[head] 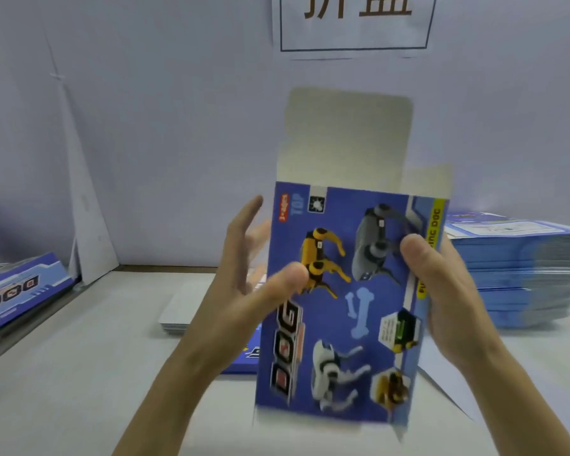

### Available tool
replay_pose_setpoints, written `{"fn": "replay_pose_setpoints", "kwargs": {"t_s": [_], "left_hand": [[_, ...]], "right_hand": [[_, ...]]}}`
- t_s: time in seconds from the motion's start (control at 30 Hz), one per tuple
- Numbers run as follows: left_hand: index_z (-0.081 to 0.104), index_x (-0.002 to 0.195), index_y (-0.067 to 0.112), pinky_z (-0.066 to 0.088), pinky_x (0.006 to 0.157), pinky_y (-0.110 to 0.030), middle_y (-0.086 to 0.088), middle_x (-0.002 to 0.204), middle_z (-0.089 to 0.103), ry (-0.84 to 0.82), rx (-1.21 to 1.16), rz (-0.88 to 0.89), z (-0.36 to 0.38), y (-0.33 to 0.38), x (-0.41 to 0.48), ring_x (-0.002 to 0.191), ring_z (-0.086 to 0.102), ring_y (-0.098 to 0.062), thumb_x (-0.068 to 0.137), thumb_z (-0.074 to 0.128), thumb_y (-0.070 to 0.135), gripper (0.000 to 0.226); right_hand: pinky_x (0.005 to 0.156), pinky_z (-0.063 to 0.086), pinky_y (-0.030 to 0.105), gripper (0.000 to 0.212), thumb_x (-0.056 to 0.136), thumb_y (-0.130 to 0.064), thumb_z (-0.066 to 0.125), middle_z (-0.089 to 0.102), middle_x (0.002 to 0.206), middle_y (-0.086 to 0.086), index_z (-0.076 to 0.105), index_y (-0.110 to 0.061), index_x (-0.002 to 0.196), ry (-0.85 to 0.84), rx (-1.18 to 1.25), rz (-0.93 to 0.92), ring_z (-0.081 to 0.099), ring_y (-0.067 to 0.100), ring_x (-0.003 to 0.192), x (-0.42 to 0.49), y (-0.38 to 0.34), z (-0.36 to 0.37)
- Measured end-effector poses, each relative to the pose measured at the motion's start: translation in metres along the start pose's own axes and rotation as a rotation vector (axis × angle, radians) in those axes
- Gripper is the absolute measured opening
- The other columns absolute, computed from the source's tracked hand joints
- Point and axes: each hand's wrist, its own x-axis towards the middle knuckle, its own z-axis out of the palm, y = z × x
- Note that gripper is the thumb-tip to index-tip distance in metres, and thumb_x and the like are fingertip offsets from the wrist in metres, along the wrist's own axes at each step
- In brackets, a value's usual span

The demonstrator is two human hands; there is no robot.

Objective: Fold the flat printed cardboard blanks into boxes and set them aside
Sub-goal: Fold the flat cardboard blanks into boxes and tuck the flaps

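Far left edge: blue printed piece (pixel 17 291) lying on the table (pixel 79 373), "DOG" in black and red block letters, seen upside down; whether it is flat or folded I cannot tell. Beside it a white sheet (pixel 91 232) leans on the wall, creased. Small stack of plain white cards (pixel 175 315) on the table, rounded corners.

Left hand (pixel 244 278): wide, fingers straight and spread at the box's left edge, thumb touching the printed front. Blurred, so I cannot tell whether the fingers touch the back.

Centre: box (pixel 343 307) held upright in the air over the table, between both hands. Glossy blue card, robot dogs in yellow, grey and white, a pale bone, "DOG" running vertically, "TOP" near the upper left corner, a yellow side strip ending "...ING DOG". Top flap (pixel 346 136) stands open, unprinted grey-white inside, rounded corners. Another blue blank (pixel 244 360) lies flat on the table behind it.

Wall sign (pixel 356 24) above: white paper, dark frame, large brown Chinese characters, tops cut off.

Right hand (pixel 441 291): grips the box's right edge, thumb on the front, fingers curled behind.

Far right: tall stack of flat blanks (pixel 524 274), blue edges, on the table.
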Motion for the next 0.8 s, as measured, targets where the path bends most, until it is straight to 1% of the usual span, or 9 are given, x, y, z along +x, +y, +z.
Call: {"fn": "replay_pose_setpoints", "kwargs": {"t_s": [0.07, 0.2, 0.33, 0.4, 0.47, 0.57, 0.63, 0.73, 0.8], "left_hand": [[0.025, 0.14, 0.057, 0.057, 0.082, -0.036, 0.012, 0.139, 0.052, -0.008, -0.089, 0.015, 0.005, -0.001, -0.002, 0.122, 0.058, -0.02, 0.061, 0.075, 0.054, 0.094], [0.024, 0.146, 0.047, 0.056, 0.068, -0.023, 0.009, 0.129, 0.061, 0.001, -0.169, 0.005, 0.008, -0.008, -0.002, 0.105, 0.068, -0.018, 0.067, 0.067, 0.044, 0.089], [0.024, 0.147, 0.039, 0.057, 0.066, -0.024, 0.013, 0.121, 0.065, 0.002, -0.21, 0.022, 0.007, -0.013, -0.002, 0.102, 0.069, -0.016, 0.07, 0.066, 0.038, 0.087], [0.027, 0.145, 0.038, 0.058, 0.065, -0.026, 0.009, 0.118, 0.067, -0.01, -0.226, 0.022, 0.006, -0.016, -0.004, 0.1, 0.07, -0.019, 0.072, 0.066, 0.037, 0.084], [0.028, 0.145, 0.036, 0.058, 0.066, -0.03, 0.004, 0.119, 0.067, -0.022, -0.238, 0.016, 0.006, -0.019, -0.005, 0.1, 0.069, -0.023, 0.072, 0.068, 0.037, 0.084], [0.027, 0.147, 0.036, 0.058, 0.068, -0.034, 0.0, 0.125, 0.064, -0.04, -0.248, 0.009, 0.008, -0.02, -0.006, 0.103, 0.068, -0.028, 0.065, 0.08, 0.048, 0.098], [0.032, 0.143, 0.044, 0.058, 0.071, -0.036, -0.002, 0.135, 0.057, -0.032, -0.259, 0.027, 0.008, -0.019, -0.004, 0.11, 0.065, -0.03, 0.062, 0.08, 0.057, 0.095], [0.038, 0.137, 0.052, 0.058, 0.076, -0.041, -0.003, 0.146, 0.044, 0.001, -0.177, 0.128, 0.002, -0.02, -0.001, 0.119, 0.058, -0.035, 0.066, 0.076, 0.049, 0.08], [0.04, 0.137, 0.051, 0.058, 0.073, -0.036, 0.001, 0.14, 0.052, 0.005, -0.218, 0.187, 0.001, -0.019, -0.001, 0.112, 0.063, -0.03, 0.072, 0.067, 0.032, 0.073]], "right_hand": [[0.11, 0.041, 0.044, 0.088, 0.068, -0.073, 0.067, 0.056, 0.139, -0.008, 0.042, -0.035, 0.143, -0.045, -0.054, 0.064, 0.051, 0.014, 0.13, -0.003, 0.001, 0.0], [0.116, 0.03, 0.051, 0.066, 0.077, -0.057, 0.057, 0.043, 0.15, -0.012, 0.034, -0.059, 0.138, -0.081, -0.157, -0.032, 0.039, 0.012, 0.14, -0.009, 0.002, 0.002], [0.109, 0.036, 0.059, 0.075, 0.082, -0.044, 0.057, 0.048, 0.147, -0.004, 0.027, -0.037, 0.15, -0.141, -0.138, -0.089, 0.047, 0.024, 0.135, -0.01, 0.003, 0.002], [0.113, 0.036, 0.045, 0.076, 0.085, -0.038, 0.054, 0.044, 0.151, -0.006, 0.023, -0.026, 0.153, -0.144, -0.195, -0.166, 0.042, 0.021, 0.139, -0.007, 0.002, 0.003], [0.107, 0.043, 0.035, 0.068, 0.087, -0.032, 0.052, 0.052, 0.143, -0.005, 0.03, -0.022, 0.15, -0.147, -0.193, -0.226, 0.05, 0.021, 0.131, -0.006, 0.0, 0.002], [0.09, 0.049, 0.058, 0.042, 0.086, -0.032, 0.051, 0.063, 0.114, 0.004, 0.048, -0.035, 0.128, -0.157, -0.121, -0.215, 0.062, 0.034, 0.105, -0.007, -0.002, 0.003], [0.077, 0.048, 0.064, 0.025, 0.085, -0.032, 0.052, 0.06, 0.096, 0.01, 0.051, -0.034, 0.11, -0.147, -0.081, -0.198, 0.059, 0.04, 0.087, -0.01, -0.002, 0.005], [0.075, 0.049, 0.064, 0.021, 0.085, -0.037, 0.052, 0.059, 0.091, 0.01, 0.05, -0.039, 0.106, -0.155, -0.129, -0.175, 0.059, 0.04, 0.083, -0.012, -0.004, 0.008], [0.082, 0.052, 0.057, 0.031, 0.085, -0.044, 0.053, 0.063, 0.098, 0.005, 0.047, -0.042, 0.115, -0.184, -0.2, -0.158, 0.063, 0.032, 0.091, -0.011, -0.006, 0.006]]}}
